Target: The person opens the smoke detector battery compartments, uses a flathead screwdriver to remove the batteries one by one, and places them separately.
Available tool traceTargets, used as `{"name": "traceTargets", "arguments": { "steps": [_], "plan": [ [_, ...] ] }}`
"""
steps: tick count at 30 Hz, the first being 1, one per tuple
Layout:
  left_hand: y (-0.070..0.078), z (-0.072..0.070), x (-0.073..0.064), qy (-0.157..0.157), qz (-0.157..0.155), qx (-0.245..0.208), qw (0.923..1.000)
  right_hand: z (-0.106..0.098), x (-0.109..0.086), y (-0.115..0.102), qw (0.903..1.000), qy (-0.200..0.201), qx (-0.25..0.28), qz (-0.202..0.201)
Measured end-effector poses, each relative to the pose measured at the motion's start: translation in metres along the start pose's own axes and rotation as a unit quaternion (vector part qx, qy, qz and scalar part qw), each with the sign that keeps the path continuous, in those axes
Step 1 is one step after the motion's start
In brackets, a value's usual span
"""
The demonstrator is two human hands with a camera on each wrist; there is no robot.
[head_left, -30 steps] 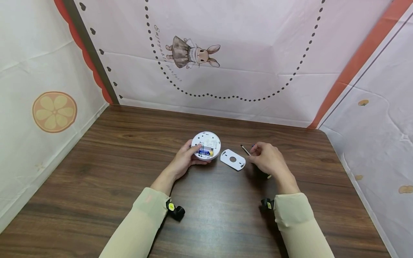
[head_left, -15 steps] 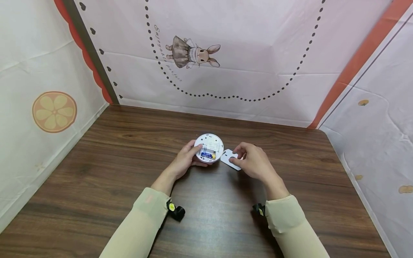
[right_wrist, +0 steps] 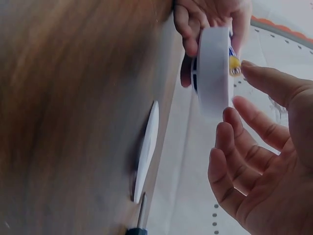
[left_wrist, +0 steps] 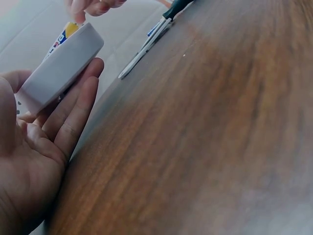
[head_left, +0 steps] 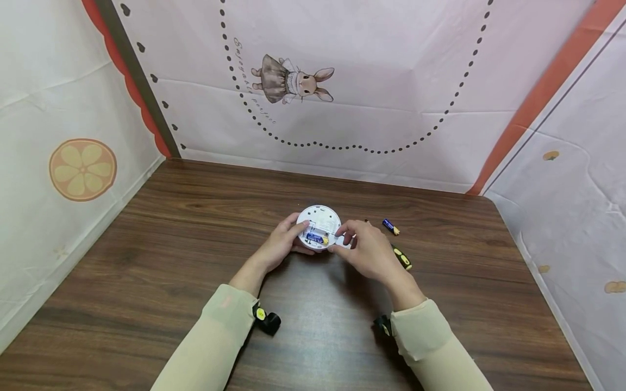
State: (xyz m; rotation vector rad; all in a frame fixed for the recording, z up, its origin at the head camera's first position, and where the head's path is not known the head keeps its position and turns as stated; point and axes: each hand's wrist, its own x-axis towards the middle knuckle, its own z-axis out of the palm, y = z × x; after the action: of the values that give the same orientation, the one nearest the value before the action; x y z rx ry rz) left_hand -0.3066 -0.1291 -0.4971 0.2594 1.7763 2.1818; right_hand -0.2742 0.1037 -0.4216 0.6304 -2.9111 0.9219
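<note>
A round white smoke detector, its battery compartment facing up, is held by my left hand, with the thumb over the face and fingers beneath. One blue and yellow battery lies in the compartment; its yellow end rises above the rim in the left wrist view. My right hand is at the detector's right edge. In the right wrist view its thumb is right at the battery's yellow end, and the other fingers are loosely bent near the rim. The white mounting plate lies on the table, partly hidden by this hand.
Right of the right hand, a loose blue and yellow battery lies on the wooden table. A screwdriver with a black and yellow handle is partly covered by that hand. Patterned cloth walls stand behind and at both sides.
My right hand has moved left from beside the screwdriver, across the mounting plate, to the detector, uncovering the loose battery. The left hand has shifted the detector slightly right and toward me.
</note>
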Motion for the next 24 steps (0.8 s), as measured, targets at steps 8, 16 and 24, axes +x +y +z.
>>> {"name": "traceTargets", "arguments": {
  "steps": [8,16,24],
  "plan": [
    [0.0,0.001,0.0,-0.005,-0.004,0.027,0.9996,0.01,0.0,-0.004,0.9999,0.001,-0.013,-0.005],
    [0.0,0.0,-0.001,-0.021,-0.003,0.052,0.9984,0.014,-0.001,-0.008,0.9993,0.015,-0.034,-0.003],
    [0.001,0.001,-0.001,-0.025,-0.004,0.062,0.9977,0.016,-0.003,-0.008,0.9986,0.008,-0.051,-0.008]
  ]
}}
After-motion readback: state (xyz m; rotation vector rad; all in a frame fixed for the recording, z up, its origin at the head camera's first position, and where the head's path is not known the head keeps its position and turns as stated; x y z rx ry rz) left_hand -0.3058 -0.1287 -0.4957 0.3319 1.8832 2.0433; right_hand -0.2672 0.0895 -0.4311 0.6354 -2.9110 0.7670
